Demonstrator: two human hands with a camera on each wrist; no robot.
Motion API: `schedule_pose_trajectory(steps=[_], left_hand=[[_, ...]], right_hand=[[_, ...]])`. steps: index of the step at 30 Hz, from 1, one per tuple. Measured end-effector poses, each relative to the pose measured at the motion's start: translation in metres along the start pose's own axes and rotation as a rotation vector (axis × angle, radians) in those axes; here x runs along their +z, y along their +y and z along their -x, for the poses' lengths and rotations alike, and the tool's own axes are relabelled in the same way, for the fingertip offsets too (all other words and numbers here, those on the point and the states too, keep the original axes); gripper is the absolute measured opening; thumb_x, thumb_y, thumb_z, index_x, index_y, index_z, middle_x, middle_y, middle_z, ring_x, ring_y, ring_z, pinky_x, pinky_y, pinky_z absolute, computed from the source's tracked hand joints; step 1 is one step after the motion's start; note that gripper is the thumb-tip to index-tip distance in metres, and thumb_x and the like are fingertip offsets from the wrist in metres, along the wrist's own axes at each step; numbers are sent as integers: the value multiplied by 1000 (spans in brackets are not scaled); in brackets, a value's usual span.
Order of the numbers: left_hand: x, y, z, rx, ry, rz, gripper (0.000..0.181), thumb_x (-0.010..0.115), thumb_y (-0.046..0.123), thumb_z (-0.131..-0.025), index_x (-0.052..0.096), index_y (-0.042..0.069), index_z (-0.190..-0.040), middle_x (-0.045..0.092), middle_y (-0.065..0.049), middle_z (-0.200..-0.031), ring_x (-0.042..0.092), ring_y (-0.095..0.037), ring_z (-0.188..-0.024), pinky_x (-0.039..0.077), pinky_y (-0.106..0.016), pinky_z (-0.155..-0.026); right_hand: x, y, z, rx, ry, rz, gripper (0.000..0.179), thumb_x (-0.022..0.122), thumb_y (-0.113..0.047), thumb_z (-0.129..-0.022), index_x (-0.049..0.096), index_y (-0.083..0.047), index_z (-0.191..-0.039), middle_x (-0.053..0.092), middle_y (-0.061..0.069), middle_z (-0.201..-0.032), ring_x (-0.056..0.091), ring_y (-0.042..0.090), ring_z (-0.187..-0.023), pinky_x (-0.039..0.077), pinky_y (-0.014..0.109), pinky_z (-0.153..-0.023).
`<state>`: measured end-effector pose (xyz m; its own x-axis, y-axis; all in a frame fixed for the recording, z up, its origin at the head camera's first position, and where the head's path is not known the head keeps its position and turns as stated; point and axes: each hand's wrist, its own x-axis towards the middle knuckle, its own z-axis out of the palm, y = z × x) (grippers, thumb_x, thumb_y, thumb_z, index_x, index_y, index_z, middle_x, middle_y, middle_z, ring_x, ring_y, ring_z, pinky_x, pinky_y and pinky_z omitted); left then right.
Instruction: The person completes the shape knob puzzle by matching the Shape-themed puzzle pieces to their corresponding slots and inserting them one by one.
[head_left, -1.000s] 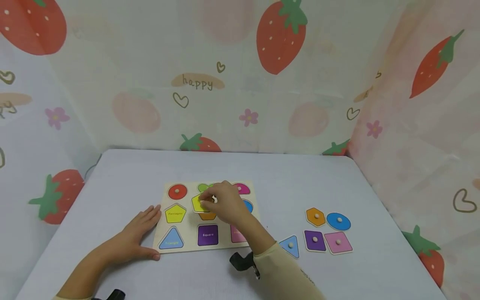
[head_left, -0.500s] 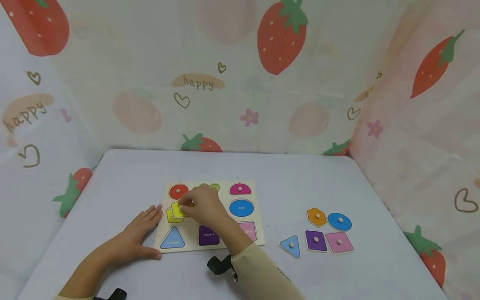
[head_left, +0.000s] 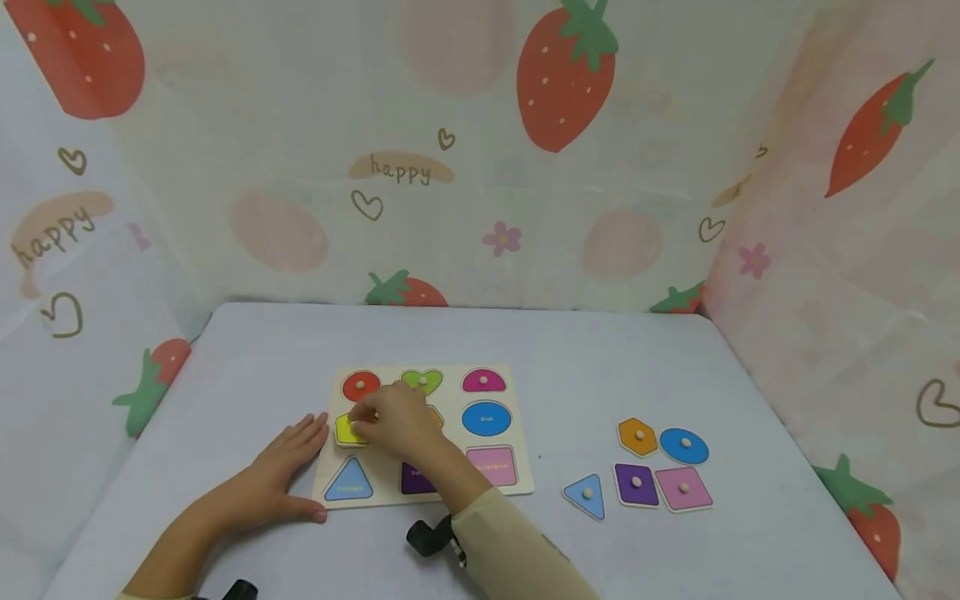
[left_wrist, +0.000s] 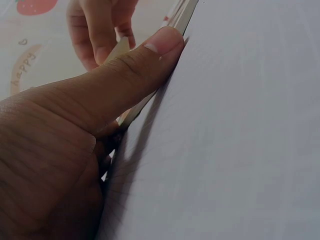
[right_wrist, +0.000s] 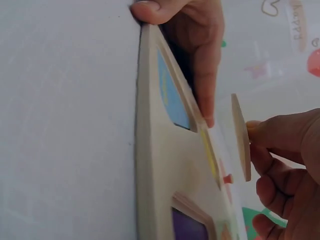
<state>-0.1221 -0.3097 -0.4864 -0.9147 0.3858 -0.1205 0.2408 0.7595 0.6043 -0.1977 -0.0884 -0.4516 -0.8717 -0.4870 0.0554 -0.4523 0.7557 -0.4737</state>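
My right hand [head_left: 401,425] pinches a yellow pentagon puzzle piece [head_left: 347,432] over the pentagon recess at the left of the wooden shape board [head_left: 386,471]. In the right wrist view the piece [right_wrist: 241,135] hangs edge-on, a little apart from the board. Its knob is mostly hidden by my fingers. My left hand [head_left: 273,479] rests against the board's left side, thumb at the near corner, fingers extended. A red circle [head_left: 362,385], a green heart [head_left: 431,379] and a magenta half circle [head_left: 483,381] sit in the top row. Printed recesses show a blue triangle [head_left: 348,481], blue oval [head_left: 486,419] and pink rectangle [head_left: 491,465].
Right of the board lie several knobbed pieces: an orange hexagon [head_left: 637,437], blue oval piece [head_left: 684,447], light blue triangle piece [head_left: 587,497], purple square piece [head_left: 637,485] and pink rectangle piece [head_left: 684,489]. Strawberry-print curtains [head_left: 427,217] enclose the white table [head_left: 570,375].
My right hand has carried the yellow pentagon leftward from the board's middle and lowered it over the pentagon recess. My left hand stays at the board's side.
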Motion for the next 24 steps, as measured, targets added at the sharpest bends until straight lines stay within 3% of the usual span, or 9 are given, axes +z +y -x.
schedule_pose_trajectory(steps=[7,12,17,24], left_hand=[[3,-5,-2,15,2,-5,126,85,66,-67,28,5,-161,17,-11,-172,6,-39,-158,-3,-43,-129],[3,-5,-1,17,7,-2,126,85,65,-66,28,4,-161,18,-12,-172,6,-40,-158,-3,-42,-129],[3,-4,-1,30,7,-4,126,86,64,-67,29,3,-161,18,-13,-171,7,-41,-158,-8,-29,-127],[4,-3,0,19,6,3,127,86,64,-66,28,3,-161,18,-13,-171,6,-41,-158,-8,-34,-128]], right_hand=[[15,5,-7,8,6,45,13,75,-34,-94,82,-31,-105,72,-22,-87,54,4,-93,46,38,-96],[23,6,-10,14,-7,75,14,74,-34,-94,81,-33,-107,73,-21,-91,57,5,-96,47,42,-102],[25,6,-10,15,-5,78,16,74,-35,-95,81,-34,-109,74,-21,-91,58,5,-97,46,42,-103],[28,6,-10,5,18,93,15,74,-34,-95,81,-34,-108,72,-21,-87,55,4,-92,46,36,-96]])
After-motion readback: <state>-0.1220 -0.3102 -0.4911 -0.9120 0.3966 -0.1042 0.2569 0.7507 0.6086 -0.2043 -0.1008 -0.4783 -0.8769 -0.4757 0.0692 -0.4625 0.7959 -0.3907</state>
